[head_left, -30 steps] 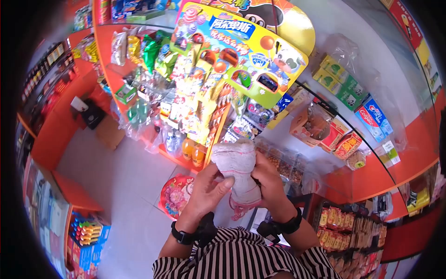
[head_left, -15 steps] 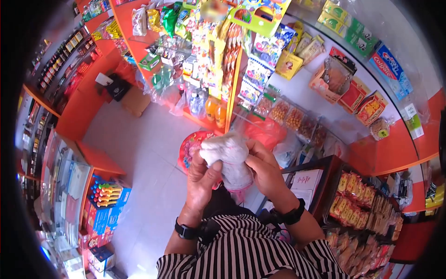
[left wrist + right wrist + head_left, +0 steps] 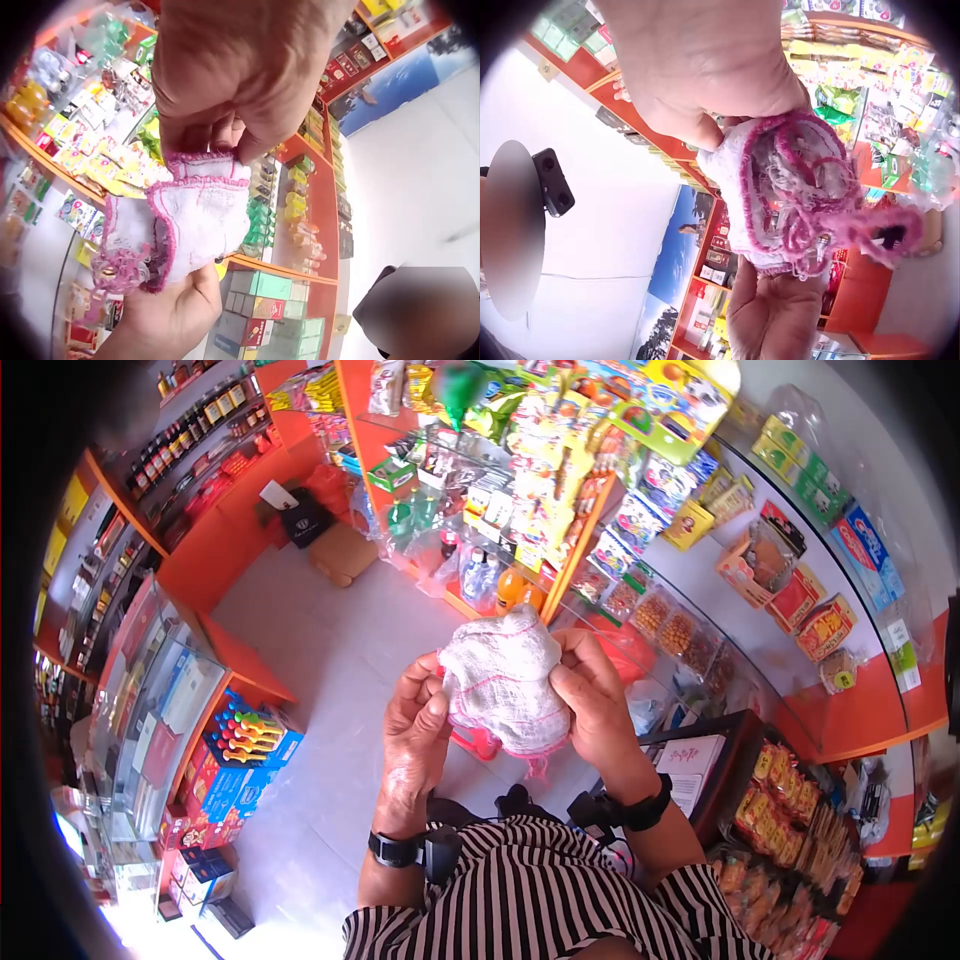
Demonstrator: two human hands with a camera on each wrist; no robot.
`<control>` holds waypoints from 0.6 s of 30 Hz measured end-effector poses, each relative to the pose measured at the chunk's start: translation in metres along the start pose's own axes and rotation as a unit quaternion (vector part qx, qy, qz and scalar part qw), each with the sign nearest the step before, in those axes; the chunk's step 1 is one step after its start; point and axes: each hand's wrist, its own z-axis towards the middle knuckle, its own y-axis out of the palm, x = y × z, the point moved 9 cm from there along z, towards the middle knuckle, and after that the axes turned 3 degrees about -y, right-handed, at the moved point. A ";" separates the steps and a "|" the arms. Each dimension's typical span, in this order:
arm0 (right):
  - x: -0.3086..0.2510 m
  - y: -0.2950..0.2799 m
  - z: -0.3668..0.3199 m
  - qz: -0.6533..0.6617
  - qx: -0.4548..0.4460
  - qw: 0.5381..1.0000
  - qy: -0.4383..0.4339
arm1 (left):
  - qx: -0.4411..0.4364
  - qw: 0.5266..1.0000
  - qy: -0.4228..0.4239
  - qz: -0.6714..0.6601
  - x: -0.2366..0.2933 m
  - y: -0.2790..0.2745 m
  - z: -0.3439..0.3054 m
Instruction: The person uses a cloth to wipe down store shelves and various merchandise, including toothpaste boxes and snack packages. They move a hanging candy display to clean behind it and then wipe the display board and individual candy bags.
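A white cloth (image 3: 508,682) with pink lines and pink stitched edges is held up in front of the body, between both hands. At its left edge my left hand (image 3: 415,725) pinches it between thumb and fingers. On the opposite side my right hand (image 3: 598,700) grips it, thumb on the near face. In the left wrist view the cloth (image 3: 206,217) is folded in layers. Loose pink threads (image 3: 810,217) hang in a tangle from its edge in the right wrist view.
Snack-filled shelves and a glass counter (image 3: 720,635) stand ahead and right. Trays of packaged snacks (image 3: 795,800) lie near the right elbow. A glass case (image 3: 145,710) is to the left, with a cardboard piece (image 3: 343,553) on the grey floor beyond.
The cloth has gone from a narrow, rolled bundle to a wider, spread shape. Both hands keep their hold and have moved farther apart. The head view has turned left.
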 end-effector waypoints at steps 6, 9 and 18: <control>0.051 0.091 0.034 -0.096 -0.025 0.995 -0.029 | 0.042 0.992 0.118 -0.005 0.084 -0.096 -0.011; 0.083 0.143 0.050 -0.280 -0.035 0.953 -0.116 | 0.060 0.983 0.173 0.021 0.135 -0.138 -0.015; 0.216 0.206 0.038 -0.218 -0.193 0.956 0.043 | -0.247 0.745 0.317 0.532 0.188 -0.070 -0.031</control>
